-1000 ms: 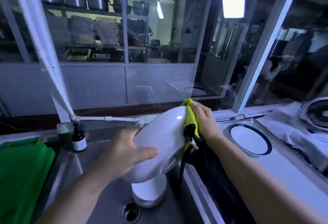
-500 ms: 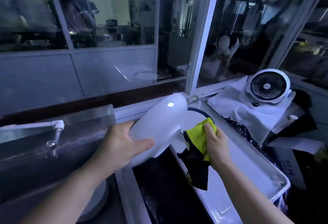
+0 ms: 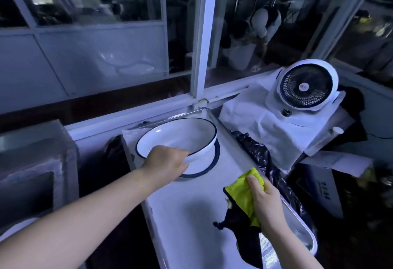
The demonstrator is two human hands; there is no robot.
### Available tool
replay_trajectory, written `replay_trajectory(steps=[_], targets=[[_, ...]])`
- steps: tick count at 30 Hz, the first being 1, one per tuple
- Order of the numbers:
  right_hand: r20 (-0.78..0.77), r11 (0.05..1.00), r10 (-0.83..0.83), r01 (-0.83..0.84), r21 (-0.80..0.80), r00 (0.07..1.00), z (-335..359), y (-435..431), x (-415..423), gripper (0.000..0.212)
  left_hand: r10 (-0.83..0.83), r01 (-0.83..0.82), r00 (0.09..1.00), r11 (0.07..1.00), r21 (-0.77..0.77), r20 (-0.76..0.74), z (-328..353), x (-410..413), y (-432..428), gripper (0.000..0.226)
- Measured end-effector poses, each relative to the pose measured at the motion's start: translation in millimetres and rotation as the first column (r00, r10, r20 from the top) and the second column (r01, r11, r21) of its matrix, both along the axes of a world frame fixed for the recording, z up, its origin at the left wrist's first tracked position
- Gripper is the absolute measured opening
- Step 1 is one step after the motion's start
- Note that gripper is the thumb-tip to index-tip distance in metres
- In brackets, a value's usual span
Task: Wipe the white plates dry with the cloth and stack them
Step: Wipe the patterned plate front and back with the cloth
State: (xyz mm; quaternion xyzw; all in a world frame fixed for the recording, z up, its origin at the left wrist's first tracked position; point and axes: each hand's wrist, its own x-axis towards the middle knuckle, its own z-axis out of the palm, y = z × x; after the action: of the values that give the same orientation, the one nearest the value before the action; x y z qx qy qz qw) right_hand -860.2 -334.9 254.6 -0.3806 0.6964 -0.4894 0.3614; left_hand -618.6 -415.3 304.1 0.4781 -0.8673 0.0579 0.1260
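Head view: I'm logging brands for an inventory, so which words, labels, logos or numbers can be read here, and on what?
Nothing here can be read.
Fan: a small round badge at the grille's centre, too small to read.
White box: dark printed marks on its side, too blurred to read.
Top white plate and yellow cloth: no text shows.

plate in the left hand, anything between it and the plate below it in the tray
Nothing visible. The held plate hangs tilted just above the lower plate; the left hand hides the near gap. The cloth sits aside in the right hand.
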Motion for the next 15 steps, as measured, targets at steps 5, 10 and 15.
replay_trajectory(steps=[5,10,15], targets=[[0.023,0.998,-0.018,0.017,0.059,1.000,-21,-13,-8,0.028,-0.047,0.048,0.983,0.999,0.000,0.178,-31,-14,-27,0.045],[0.038,0.997,0.012,-0.015,0.073,0.999,-31,-28,-6,0.033,-0.127,0.122,0.985,0.991,0.051,0.116,-60,-20,-38,0.043],[0.075,0.993,0.041,-0.049,0.106,0.996,-37,-34,-3,0.026,-0.156,0.153,0.984,0.987,0.049,0.086,-82,-22,-45,0.041]])
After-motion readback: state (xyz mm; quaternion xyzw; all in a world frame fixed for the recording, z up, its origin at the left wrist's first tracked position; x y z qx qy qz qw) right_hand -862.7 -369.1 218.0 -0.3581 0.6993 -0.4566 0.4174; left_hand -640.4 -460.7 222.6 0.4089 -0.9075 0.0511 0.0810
